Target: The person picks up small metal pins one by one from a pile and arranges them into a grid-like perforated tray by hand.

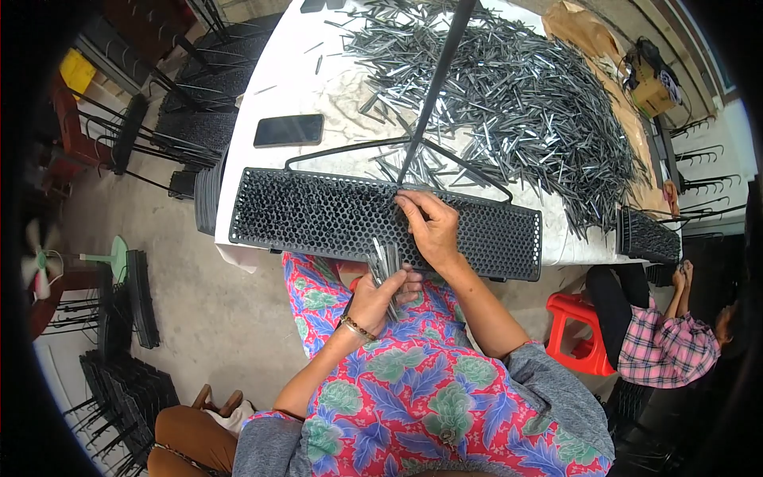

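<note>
A long black panel point(477, 230) full of round holes lies along the table's near edge, with a bent wire frame and a long black rod point(435, 95) rising from its middle. Its left part looks filled with dark pieces, while open holes show on the right. My left hand point(380, 296) is closed round a bunch of thin grey-black strips point(385, 258), just below the panel's near edge. Over the panel's middle, by the rod's foot, my right hand point(433, 226) pinches with thumb and forefinger; whatever is between the fingertips is too small to make out.
A big heap of loose strips point(517, 103) covers the white table's far right. A phone point(288, 130) lies beyond the panel. At right, another person point(668, 342) works beside a red stool point(576, 334). Stacked black panels with rods point(127, 397) stand at left.
</note>
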A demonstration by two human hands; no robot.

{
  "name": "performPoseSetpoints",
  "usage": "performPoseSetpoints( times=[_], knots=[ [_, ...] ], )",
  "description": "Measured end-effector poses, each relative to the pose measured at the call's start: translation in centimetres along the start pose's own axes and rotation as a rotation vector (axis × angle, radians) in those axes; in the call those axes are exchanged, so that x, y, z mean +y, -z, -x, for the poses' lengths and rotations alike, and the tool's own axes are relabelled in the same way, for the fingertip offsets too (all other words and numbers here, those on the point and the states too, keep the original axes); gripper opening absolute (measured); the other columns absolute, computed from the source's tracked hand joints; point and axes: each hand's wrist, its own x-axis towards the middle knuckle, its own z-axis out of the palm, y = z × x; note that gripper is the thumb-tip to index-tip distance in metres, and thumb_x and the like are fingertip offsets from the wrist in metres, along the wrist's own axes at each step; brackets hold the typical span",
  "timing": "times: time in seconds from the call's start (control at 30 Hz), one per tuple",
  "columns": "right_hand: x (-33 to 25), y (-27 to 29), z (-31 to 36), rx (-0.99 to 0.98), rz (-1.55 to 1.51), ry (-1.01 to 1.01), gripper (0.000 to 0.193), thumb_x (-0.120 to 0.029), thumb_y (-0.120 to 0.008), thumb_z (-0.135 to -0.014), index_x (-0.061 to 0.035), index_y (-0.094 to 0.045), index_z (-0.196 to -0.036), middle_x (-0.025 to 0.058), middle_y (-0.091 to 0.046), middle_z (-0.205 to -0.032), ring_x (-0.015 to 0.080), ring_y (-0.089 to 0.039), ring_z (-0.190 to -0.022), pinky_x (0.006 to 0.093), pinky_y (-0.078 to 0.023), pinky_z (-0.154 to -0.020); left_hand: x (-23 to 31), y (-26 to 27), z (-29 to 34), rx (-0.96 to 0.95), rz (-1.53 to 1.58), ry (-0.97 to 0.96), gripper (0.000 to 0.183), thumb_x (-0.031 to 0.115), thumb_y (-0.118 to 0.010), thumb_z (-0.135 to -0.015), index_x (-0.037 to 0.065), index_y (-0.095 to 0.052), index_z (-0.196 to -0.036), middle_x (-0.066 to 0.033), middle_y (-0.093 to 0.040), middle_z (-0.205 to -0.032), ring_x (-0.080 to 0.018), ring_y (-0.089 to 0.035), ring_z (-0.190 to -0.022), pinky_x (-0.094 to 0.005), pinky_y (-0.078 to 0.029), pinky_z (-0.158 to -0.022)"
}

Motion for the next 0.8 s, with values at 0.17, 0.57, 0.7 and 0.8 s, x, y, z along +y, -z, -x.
performPoseSetpoints(
  times=[0.17,0.57,0.7,0.8],
  knots=[
    [-0.3,0.4,-0.2,-0.023,0.067,0.042,0.013,-0.004,-0.062,-0.084,0.0023,-0.067,-0.094,0.0095,-0.067,-0.088,0.0101,-0.058,-0.057,0.0216,-0.045,-0.047,0.0,0.2,0.0,0.003,-0.007,0.003,0.02,0.01,-0.052,-0.092,-0.003,-0.053,-0.107,-0.0141,-0.063,-0.096,-0.0187,-0.064,-0.084,-0.0298,-0.055,-0.074],
    [-0.7,0.4,0.6,-0.076,0.276,0.251,0.014,-0.006,-0.066,-0.079,0.0006,-0.066,-0.091,0.0147,-0.065,-0.09,0.0271,-0.065,-0.077,0.033,-0.053,-0.067,0.0,0.1,0.0,-0.011,-0.009,0.006,0.021,0.009,-0.051,-0.092,-0.003,-0.052,-0.109,-0.0145,-0.063,-0.097,-0.0195,-0.064,-0.086,-0.0307,-0.056,-0.074],
    [-0.8,0.5,0.7,-0.034,0.227,0.256,0.014,-0.009,-0.066,-0.08,-0.0006,-0.067,-0.091,0.0119,-0.064,-0.091,0.0246,-0.064,-0.075,0.0315,-0.052,-0.064,0.2,-0.2,0.2,-0.003,-0.001,0.002,0.021,0.009,-0.051,-0.092,-0.003,-0.052,-0.109,-0.0146,-0.063,-0.097,-0.0196,-0.064,-0.086,-0.031,-0.056,-0.074],
    [-2.2,1.7,0.9,-0.102,0.078,-0.039,0.013,-0.007,-0.066,-0.081,0.0019,-0.067,-0.09,0.0085,-0.064,-0.086,0.0153,-0.061,-0.075,0.0255,-0.048,-0.063,0.6,-0.4,0.4,-0.023,0.048,-0.031,0.022,0.009,-0.051,-0.092,-0.003,-0.052,-0.11,-0.0149,-0.063,-0.098,-0.0194,-0.064,-0.086,-0.0306,-0.056,-0.074]
  ],
)
